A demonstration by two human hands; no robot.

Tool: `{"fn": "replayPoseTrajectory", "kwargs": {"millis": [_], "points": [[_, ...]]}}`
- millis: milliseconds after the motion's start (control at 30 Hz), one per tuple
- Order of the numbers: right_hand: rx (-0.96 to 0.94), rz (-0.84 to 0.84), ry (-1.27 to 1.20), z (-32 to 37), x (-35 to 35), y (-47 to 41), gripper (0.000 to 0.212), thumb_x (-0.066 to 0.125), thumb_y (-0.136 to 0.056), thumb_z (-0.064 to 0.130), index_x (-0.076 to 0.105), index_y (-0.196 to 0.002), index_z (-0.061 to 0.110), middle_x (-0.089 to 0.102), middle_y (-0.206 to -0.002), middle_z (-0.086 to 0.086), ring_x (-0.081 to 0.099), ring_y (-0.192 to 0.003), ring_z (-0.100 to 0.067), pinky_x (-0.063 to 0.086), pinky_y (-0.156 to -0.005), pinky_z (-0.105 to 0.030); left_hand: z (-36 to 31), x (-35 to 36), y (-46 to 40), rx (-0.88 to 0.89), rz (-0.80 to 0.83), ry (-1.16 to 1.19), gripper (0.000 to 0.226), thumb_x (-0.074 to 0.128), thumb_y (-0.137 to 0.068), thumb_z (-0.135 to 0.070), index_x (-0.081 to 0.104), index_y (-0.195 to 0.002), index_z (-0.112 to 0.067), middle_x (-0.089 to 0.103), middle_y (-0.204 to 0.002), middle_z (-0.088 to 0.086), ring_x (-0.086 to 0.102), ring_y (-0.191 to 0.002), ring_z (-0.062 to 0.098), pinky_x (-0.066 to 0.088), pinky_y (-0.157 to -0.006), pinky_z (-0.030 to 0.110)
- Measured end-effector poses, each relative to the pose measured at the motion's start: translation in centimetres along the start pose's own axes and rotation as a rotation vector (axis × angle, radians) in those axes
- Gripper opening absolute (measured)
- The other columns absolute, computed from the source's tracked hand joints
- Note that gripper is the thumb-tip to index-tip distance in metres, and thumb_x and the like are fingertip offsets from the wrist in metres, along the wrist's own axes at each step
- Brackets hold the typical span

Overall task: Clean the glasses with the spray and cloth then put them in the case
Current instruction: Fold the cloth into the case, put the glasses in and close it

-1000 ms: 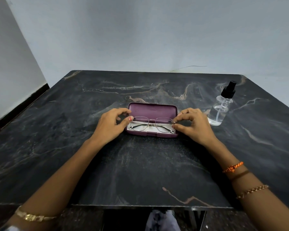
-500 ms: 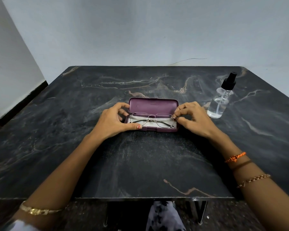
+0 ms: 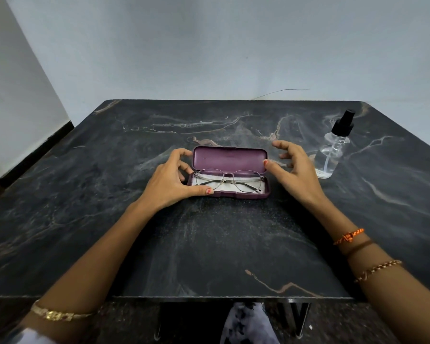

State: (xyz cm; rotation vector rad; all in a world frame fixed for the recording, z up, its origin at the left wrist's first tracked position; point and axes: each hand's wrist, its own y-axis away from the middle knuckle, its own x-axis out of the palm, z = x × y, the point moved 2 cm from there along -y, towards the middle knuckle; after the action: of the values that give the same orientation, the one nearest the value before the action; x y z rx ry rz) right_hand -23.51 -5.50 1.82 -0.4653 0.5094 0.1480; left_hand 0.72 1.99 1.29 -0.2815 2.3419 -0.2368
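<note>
Hands flanking case, glasses lying inside.
Left gripping its end; right, having released the glasses, hovering spread. No readable writing.

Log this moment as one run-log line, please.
glasses: folded in open case, on white cloth | left hand: holds case base | right hand: at lid | lid: up

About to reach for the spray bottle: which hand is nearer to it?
Right. The right hand hovers just left of the spray bottle, fingers spread at the case lid's right end. The left hand holds the case's far left end.
</note>
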Motion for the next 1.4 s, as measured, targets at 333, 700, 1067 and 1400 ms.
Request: {"fn": "replayPoseTrajectory", "kwargs": {"millis": [333,700,1067,1400], "points": [[0.071,0.289,-0.194,0.2,1.5,0.5,0.109,0.073,-0.05,0.052,0.022,-0.142,0.022,0.035,-0.143,-0.001,0.04,-0.129,-0.019,0.035,-0.109,-0.04,0.1,0.0,0.1,-0.047,0.007,0.013,0.124,0.069,-0.04,-0.064,0.009,-0.139,-0.02,0.06,-0.089,-0.004,0.057,-0.076,0.014,0.047,-0.072,0.032],[-0.252,0.304,0.086,1.1,1.0,0.5,0.099,0.089,-0.047,0.025,0.038,-0.132,0.016,0.031,-0.115,-0.002,0.037,-0.107,-0.011,0.028,-0.093,0.001,0.0,0.0,0.0,-0.033,0.003,-0.016,0.121,0.066,-0.042,-0.066,0.011,-0.14,-0.021,0.06,-0.092,-0.005,0.056,-0.073,0.011,0.05,-0.07,0.035],[-0.422,0.367,0.251,1.6,1.5,1.2,0.054,0.078,-0.066,0.024,0.058,-0.116,0.021,0.044,-0.107,0.006,0.041,-0.096,-0.015,0.032,-0.086,-0.029,0.1,-0.1,0.1,0.055,0.025,-0.106,0.109,0.062,-0.046,-0.07,0.021,-0.138,-0.026,0.054,-0.098,-0.005,0.05,-0.076,0.008,0.044,-0.071,0.033],[-0.396,0.428,0.287,1.5,1.8,1.4,0.058,0.072,-0.076,0.025,0.05,-0.129,0.028,0.047,-0.133,-0.002,0.045,-0.116,-0.009,0.043,-0.094,-0.032,-0.9,0.7,0.6,0.335,0.078,-0.065,0.072,0.07,-0.071,-0.033,0.037,-0.134,-0.023,0.049,-0.133,0.001,0.044,-0.12,0.014,0.036,-0.102,0.036]]}}
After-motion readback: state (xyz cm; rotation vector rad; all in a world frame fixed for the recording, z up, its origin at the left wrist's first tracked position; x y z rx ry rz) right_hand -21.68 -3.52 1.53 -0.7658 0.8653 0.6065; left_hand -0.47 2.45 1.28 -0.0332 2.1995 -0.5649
